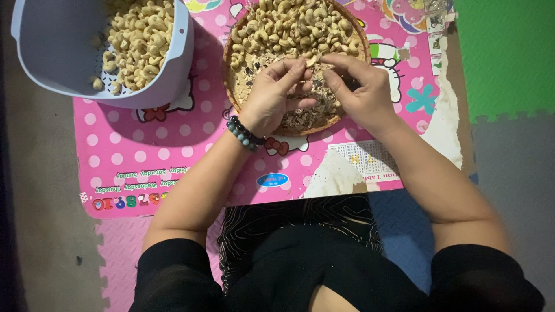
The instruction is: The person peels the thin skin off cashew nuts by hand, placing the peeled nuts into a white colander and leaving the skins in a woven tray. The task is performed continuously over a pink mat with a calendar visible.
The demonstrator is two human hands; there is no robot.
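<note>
I see both hands pinched on one pale cashew nut, left hand and right hand meeting over the round woven tray of nuts and husks; a grey plastic tub sits left.

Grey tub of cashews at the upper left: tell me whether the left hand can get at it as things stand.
Probably yes. The grey tub sits open-topped beside the round tray, nothing lies between it and the left hand, though that hand is pinching a cashew with the right hand.
</note>
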